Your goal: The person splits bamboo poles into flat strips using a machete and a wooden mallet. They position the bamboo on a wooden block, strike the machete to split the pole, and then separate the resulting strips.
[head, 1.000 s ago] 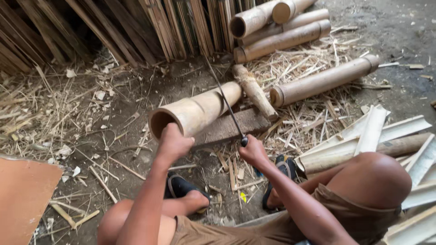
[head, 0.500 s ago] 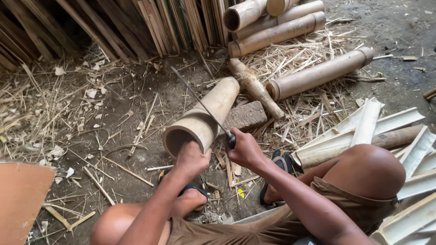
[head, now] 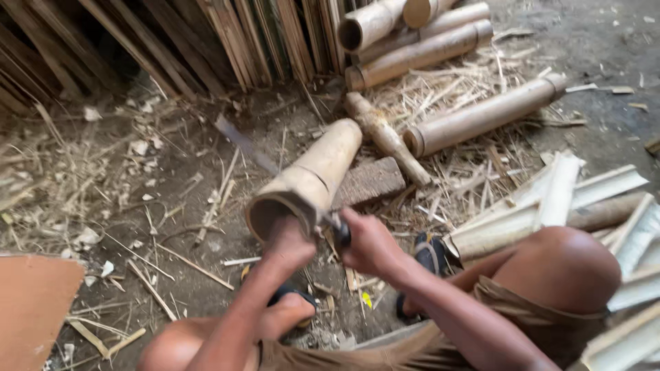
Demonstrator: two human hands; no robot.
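A thick bamboo tube lies tilted on the ground with its open end towards me, propped on a flat wooden block. My left hand presses against the near rim of the tube. My right hand is closed on the dark handle of a long blade. The blade runs up and to the left across the tube's near end and is blurred. My knees and sandalled feet sit just below the hands.
More bamboo tubes lie at the back right, with a stack behind them. Split bamboo slats pile up at the right. Upright slats lean along the back. Shavings litter the ground. An orange board is at lower left.
The blade has swung from standing over the tube's middle to slanting left across its near end. Both hands have come closer together at the rim, and the view has shifted.
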